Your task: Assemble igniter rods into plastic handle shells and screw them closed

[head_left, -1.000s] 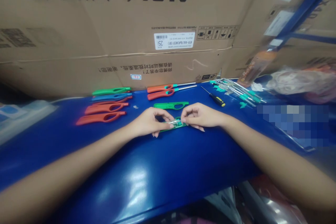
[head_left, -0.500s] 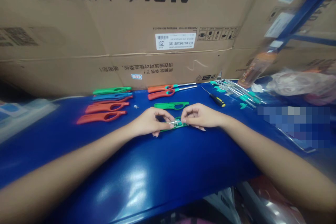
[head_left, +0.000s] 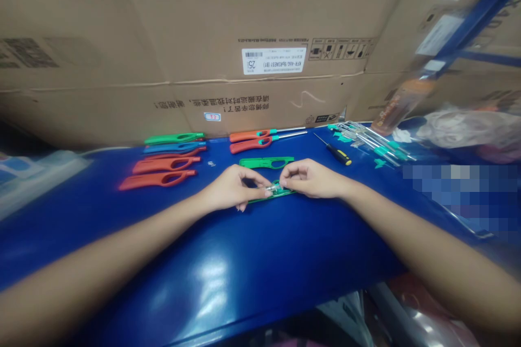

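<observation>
On the blue table a green lighter shell [head_left: 264, 198] lies open between my two hands, with small clear and silvery parts in its middle. My left hand [head_left: 233, 187] is closed around the shell's left end, the thumb and fingertips at a small silvery part [head_left: 271, 188]. At the shell's right side my right hand [head_left: 312, 178] is pinched, thumb and index finger close to the small inner parts; what lies between its fingertips is too small to make out. Just behind my hands rests another green lighter shell half [head_left: 266, 163].
Red, blue and green lighter shells [head_left: 163, 163] lie at the left, beside small metal pieces [head_left: 211, 163]. Behind are two orange-red lighters [head_left: 250, 143]. A screwdriver [head_left: 340, 155], several metal lighter tubes [head_left: 370, 143] and a bottle [head_left: 401, 108] are at right. A large cardboard box [head_left: 163, 43] walls the back.
Small finger movements show at the green shell's middle; the clear, silvery part between my hands looks less exposed. My arms stay almost in place, and the view has shifted slightly.
</observation>
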Available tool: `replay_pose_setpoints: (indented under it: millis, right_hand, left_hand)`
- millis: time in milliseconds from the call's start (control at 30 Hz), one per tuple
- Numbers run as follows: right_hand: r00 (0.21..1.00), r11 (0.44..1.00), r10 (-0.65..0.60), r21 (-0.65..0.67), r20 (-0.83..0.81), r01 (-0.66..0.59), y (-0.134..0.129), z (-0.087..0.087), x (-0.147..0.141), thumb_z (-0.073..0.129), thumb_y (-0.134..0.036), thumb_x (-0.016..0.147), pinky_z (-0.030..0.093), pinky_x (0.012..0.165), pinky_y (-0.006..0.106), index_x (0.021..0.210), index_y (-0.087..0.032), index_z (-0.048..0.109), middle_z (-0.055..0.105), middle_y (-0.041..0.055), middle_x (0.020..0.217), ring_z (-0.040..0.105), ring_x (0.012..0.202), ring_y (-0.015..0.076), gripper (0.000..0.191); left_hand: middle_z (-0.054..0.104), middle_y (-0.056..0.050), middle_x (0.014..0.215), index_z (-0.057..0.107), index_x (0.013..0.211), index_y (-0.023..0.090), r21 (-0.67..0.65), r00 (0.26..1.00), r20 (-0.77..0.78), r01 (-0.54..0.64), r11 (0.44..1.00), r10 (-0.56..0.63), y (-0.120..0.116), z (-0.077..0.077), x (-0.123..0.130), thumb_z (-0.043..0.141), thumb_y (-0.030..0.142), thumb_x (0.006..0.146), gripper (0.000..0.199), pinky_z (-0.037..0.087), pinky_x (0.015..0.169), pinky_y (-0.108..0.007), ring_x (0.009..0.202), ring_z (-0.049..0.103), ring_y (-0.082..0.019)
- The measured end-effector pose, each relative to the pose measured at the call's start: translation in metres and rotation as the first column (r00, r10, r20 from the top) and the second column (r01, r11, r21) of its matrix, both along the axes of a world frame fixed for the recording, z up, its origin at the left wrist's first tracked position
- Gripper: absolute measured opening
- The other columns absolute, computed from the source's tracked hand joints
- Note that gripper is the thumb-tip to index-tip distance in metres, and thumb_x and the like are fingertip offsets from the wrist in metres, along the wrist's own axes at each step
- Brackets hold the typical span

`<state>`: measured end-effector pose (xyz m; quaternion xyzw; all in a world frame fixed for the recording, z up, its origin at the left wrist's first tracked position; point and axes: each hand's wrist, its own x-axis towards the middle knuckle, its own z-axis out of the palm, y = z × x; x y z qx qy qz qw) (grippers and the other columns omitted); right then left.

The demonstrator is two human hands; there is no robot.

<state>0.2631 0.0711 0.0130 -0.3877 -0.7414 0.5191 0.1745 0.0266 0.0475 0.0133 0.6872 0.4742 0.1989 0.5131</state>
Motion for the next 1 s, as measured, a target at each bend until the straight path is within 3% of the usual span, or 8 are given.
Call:
replay_pose_setpoints:
  millis: [600,1000]
  right_hand:
    - [0.999,0.995,0.034,0.091,-0.041,-0.03,0.0028,-0.0059,-0.0005,0.065,-0.045,0.085,0.04,0.063,0.023,0.087,-0.015,0.068,0.064,0.0006,0.079,0.051,0.068,0.0108,0.03]
    - [0.997,0.989,0.077,0.13,0.005,-0.077,0.002,-0.0071,-0.0004,0.061,-0.043,0.089,0.04,0.064,0.025,0.088,-0.014,0.066,0.061,0.0008,0.078,0.05,0.068,0.0117,0.029]
  left_hand:
    - [0.066,-0.001,0.054,0.079,0.101,0.015,-0.027,0.995,0.044,-0.085,0.996,0.086,-0.0009,-0.0052,0.0006,0.081,0.042,0.075,0.037,0.037,0.034,-0.017,0.035,0.048,-0.007]
    - [0.074,-0.005,0.082,0.079,0.1,0.014,0.004,0.994,0.079,-0.075,0.997,0.075,-0.003,-0.0051,0.0016,0.081,0.035,0.076,0.033,0.037,0.032,-0.017,0.036,0.05,-0.004]
